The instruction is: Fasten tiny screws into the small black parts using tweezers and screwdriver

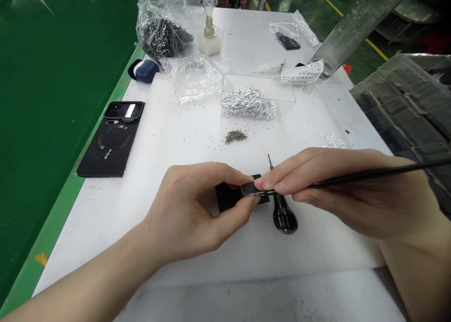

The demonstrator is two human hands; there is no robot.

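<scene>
My left hand pinches a small black part between thumb and fingertips. My right hand grips a long thin black rod-like tool, whose tip meets the small part. Whether this tool is a brush or tweezers I cannot tell. Right fingertips also lie close to or on the part. Beneath both hands rests a black block, partly covered by my left fingers. Beside it lies a small screwdriver-like tool with a glossy black bulb handle and a thin metal shaft pointing away from me.
Beyond my hands lies a pile of tiny metal pieces. A clear tray holds small white pieces. Left, a black phone case lies flat. Farther back are a small bottle, plastic bags and a metal post.
</scene>
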